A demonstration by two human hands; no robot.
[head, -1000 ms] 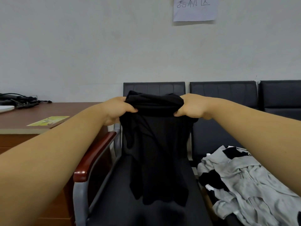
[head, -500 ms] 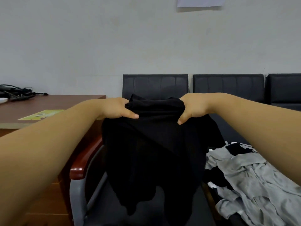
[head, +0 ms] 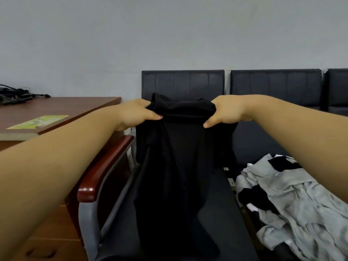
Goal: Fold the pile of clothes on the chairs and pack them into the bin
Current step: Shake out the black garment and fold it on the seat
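Fingers (head: 153, 115) of left hand (head: 134, 113) and right hand (head: 230, 112) stay clamped on the garment's (head: 180, 157) top edge at 12 o'clock; its flare has settled, now hanging straight onto the chair (head: 182, 83), ready for folding, while the pile (head: 305, 204) waits at 4 o'clock.

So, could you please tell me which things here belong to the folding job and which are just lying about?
Job: black garment, gripped by left hand and right hand; clothes pile; chairs.
Lying about: desk, green leaflet, black cables.
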